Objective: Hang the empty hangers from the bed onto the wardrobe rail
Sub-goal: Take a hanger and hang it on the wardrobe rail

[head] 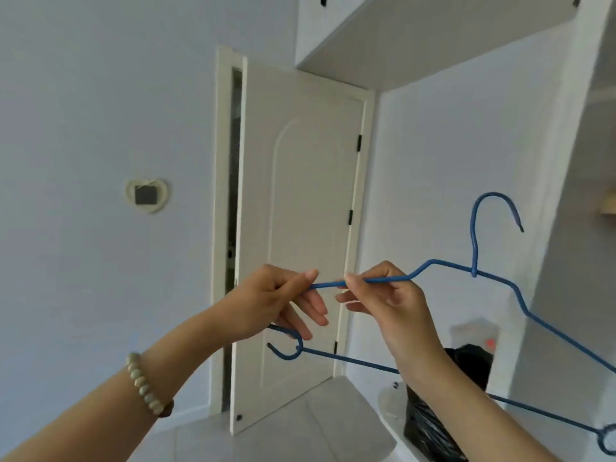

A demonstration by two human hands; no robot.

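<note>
We held a blue coated-wire clothes hanger [474,271] up in front of the white panelled door [300,201]. Our left hand [273,300] pinched the end of its shoulder bar between thumb and forefinger, and the fingers of our right hand [390,301] pinched the same bar just beside it. The hook rose to the right of the door, and the lower bar, curled at its end under the left hand, ran off behind the right wrist.

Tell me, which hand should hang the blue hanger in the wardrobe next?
Probably the right hand. It pinches the blue hanger nearer its hook and nearer the wardrobe on the right. The left hand holds only the far end.
</note>
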